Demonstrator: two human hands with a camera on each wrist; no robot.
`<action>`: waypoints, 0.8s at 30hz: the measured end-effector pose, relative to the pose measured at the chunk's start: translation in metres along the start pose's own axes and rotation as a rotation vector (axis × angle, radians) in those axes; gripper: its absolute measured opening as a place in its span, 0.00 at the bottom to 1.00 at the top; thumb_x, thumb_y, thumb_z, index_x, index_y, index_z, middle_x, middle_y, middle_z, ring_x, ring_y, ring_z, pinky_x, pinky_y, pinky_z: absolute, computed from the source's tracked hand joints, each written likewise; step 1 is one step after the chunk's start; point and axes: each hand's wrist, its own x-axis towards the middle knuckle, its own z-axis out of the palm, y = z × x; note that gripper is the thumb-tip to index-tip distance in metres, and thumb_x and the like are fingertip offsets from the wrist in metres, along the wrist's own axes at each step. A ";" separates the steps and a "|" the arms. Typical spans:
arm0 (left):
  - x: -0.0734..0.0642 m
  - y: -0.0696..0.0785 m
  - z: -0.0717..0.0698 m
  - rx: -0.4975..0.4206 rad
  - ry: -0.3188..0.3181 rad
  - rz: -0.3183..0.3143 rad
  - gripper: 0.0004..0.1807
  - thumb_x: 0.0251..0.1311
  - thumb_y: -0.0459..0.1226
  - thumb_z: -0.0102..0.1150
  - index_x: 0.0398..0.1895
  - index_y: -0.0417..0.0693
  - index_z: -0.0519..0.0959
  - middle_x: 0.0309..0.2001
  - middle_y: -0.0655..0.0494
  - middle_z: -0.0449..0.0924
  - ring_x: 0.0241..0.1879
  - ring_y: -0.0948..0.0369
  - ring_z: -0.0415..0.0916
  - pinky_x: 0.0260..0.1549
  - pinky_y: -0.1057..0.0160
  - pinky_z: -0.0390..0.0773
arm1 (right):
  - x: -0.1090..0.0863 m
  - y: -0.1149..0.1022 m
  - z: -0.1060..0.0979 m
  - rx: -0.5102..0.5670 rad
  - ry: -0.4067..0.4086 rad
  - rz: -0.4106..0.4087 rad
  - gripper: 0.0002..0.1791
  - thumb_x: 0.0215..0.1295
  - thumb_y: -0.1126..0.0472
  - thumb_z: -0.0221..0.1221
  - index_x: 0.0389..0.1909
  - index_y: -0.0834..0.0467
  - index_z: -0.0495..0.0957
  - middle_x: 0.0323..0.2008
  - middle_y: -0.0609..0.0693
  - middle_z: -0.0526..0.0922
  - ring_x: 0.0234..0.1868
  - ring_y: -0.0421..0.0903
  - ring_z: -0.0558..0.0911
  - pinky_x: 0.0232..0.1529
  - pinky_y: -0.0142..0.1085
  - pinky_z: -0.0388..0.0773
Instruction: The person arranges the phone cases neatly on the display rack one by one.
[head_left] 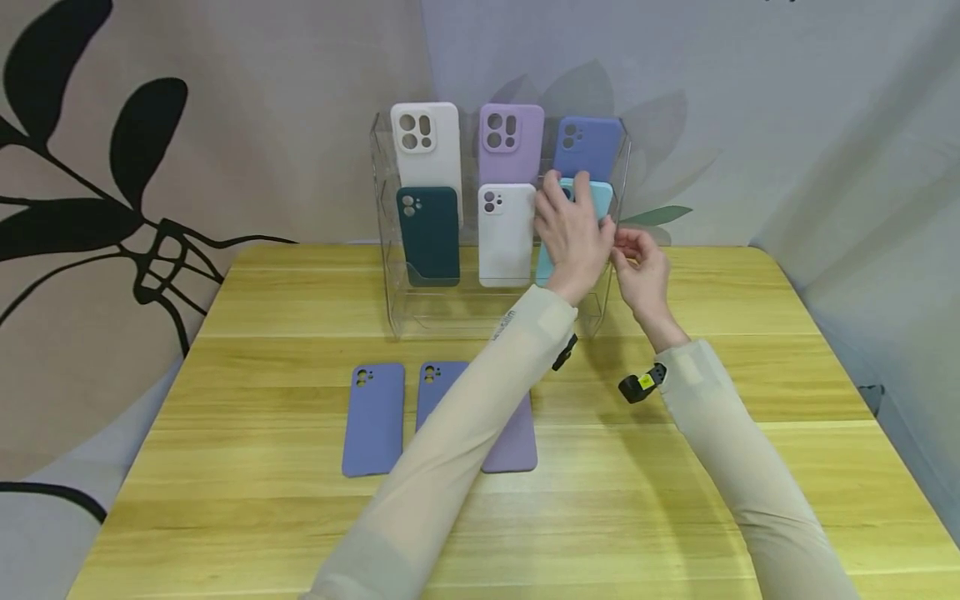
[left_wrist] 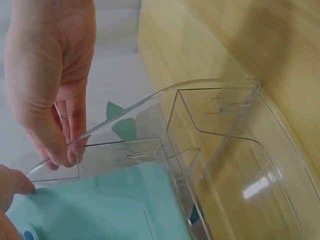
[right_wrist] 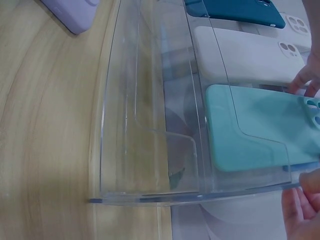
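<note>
A turquoise phone case (right_wrist: 260, 127) stands in the front tier of a clear acrylic display rack (head_left: 397, 321). My left hand (head_left: 573, 229) reaches across its front and grips it by the sides, the thumb at its right edge. My right hand (head_left: 642, 271) pinches the rack's right side panel, thumb and fingers on either side of it. Beside the turquoise case stand a white case (head_left: 507, 242) and a dark green case (head_left: 430, 237). Behind them lean a larger white case (head_left: 423, 167), a lilac case (head_left: 517, 158) and a blue case (head_left: 588, 150).
On the wooden table (head_left: 247, 517), in front of the rack, lie a blue-violet case (head_left: 373, 425), another blue-violet case (head_left: 437, 383) partly under my left forearm, and a purple case (head_left: 516, 442). A cloth backdrop with a leaf print (head_left: 150, 142) hangs behind the table.
</note>
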 end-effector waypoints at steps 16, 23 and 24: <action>-0.002 0.002 -0.025 0.106 -0.127 0.049 0.39 0.53 0.52 0.62 0.66 0.54 0.58 0.67 0.45 0.46 0.64 0.50 0.48 0.56 0.58 0.62 | 0.001 -0.001 0.001 -0.009 0.003 0.000 0.13 0.64 0.67 0.56 0.47 0.71 0.74 0.36 0.43 0.76 0.36 0.35 0.76 0.44 0.25 0.77; -0.014 -0.018 -0.042 -0.021 -0.160 0.110 0.40 0.51 0.50 0.64 0.66 0.52 0.60 0.67 0.45 0.48 0.65 0.51 0.48 0.58 0.57 0.60 | -0.005 -0.011 -0.002 0.050 -0.030 0.018 0.14 0.63 0.73 0.55 0.48 0.74 0.72 0.41 0.55 0.78 0.37 0.33 0.75 0.43 0.23 0.75; -0.016 -0.022 -0.045 -0.039 -0.165 0.118 0.39 0.51 0.50 0.65 0.66 0.52 0.60 0.67 0.45 0.49 0.65 0.51 0.48 0.58 0.57 0.60 | -0.007 -0.016 -0.003 0.050 -0.033 0.016 0.14 0.63 0.73 0.55 0.48 0.74 0.72 0.42 0.58 0.78 0.36 0.33 0.75 0.43 0.22 0.75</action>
